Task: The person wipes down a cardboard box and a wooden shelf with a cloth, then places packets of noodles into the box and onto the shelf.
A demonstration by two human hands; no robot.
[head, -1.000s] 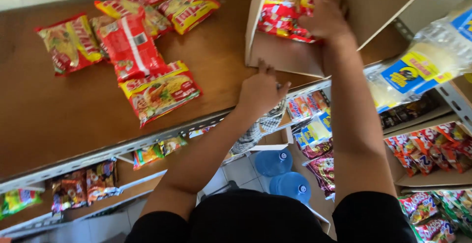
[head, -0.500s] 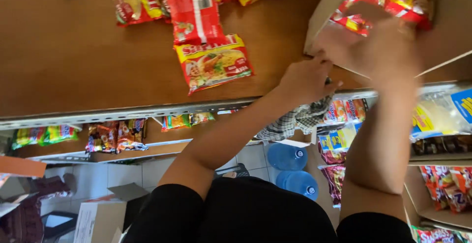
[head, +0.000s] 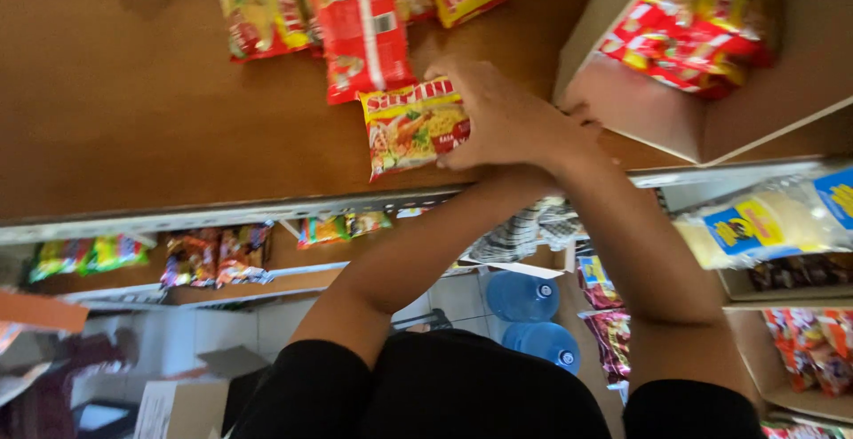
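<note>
- Now both hands are meeting at the shelf [head: 133, 137] front edge.
- Right hand [head: 506, 119] is gripping a yellow noodle packet [head: 409, 128] lying there.
- Left hand [head: 582, 132] is mostly hidden; its grip cannot be told.
- Carton [head: 711, 128] is sitting at the right end.

Two blue water jugs [head: 522, 295] on the floor, snack bags [head: 213, 257] on the lower shelf.

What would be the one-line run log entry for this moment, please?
hands: both hands on yellow noodle packet | surface: brown shelf | nearby: red packet, open carton with packets
</note>
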